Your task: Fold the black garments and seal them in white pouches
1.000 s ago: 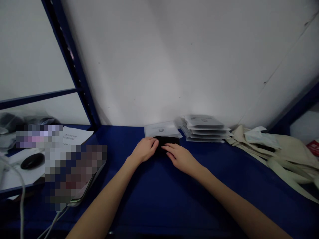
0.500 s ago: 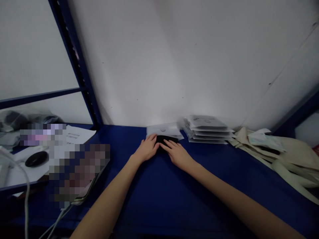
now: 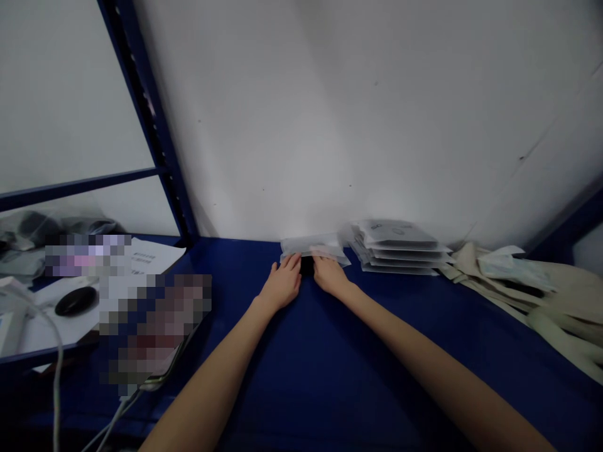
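Observation:
A frosted plastic bag (image 3: 311, 242) lies at the back of the blue table, against the wall. Under its near edge a dark flat item (image 3: 308, 267) shows in the gap between my hands; its kind cannot be made out. My left hand (image 3: 282, 284) rests at the bag's near left edge, fingers stretched forward and slightly apart. My right hand (image 3: 328, 275) is at the near right edge, its fingers curled and their tips seen faintly through the film. Its thumb is hidden.
To the right stands a stack of packed plastic bags (image 3: 400, 242), then a beige cloth bundle (image 3: 560, 289). On the left are a black computer mouse (image 3: 76, 301), white papers (image 3: 153, 254), a blurred-out phone-like device (image 3: 162, 326) and a white cable (image 3: 57, 389). A blue post (image 3: 160, 125) rises behind.
My hands have gone from lying flat over the dark item to the bag's edge, my right fingers curling under the film. Less of the dark item shows. The view has shifted slightly.

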### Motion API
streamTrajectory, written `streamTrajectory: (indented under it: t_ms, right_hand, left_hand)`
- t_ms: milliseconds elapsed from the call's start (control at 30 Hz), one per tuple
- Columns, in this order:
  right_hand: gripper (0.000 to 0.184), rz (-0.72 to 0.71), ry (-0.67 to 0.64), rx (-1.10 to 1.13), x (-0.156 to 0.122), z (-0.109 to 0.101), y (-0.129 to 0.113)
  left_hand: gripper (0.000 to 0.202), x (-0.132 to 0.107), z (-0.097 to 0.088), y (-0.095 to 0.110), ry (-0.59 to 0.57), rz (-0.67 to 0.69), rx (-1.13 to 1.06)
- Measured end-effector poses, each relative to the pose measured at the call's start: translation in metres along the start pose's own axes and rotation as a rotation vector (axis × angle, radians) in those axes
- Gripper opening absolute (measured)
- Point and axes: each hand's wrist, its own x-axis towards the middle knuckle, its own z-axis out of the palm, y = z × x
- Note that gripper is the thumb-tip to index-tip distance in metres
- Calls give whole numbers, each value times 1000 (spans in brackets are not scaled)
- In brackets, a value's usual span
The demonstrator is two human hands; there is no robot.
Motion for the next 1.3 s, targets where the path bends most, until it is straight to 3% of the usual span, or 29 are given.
streamTrajectory:
  t_ms: [200, 400, 633, 767, 1067, 1300]
  right_hand:
    - [51, 3, -4, 35, 10, -2, 6]
    - [52, -201, 33, 7, -32, -17, -10]
    - [55, -38, -118, -27, -69, -28, -48]
    - [59, 21, -142, -3, -65, -26, -45]
    - [54, -15, -187, -12, -56, -28, -46]
    - [53, 16, -137, -21, -35, -19, -39]
  left_hand:
    - [47, 1, 3, -4, 31, 10, 89]
    - [49, 4, 2, -5, 89, 0, 120]
    - [48, 4, 3, -2, 94, -14, 118]
    - [49, 3, 4, -2, 90, -23, 104]
    - [48, 3, 6, -6, 80, 2, 112]
    - [52, 2, 5, -6, 92, -5, 84]
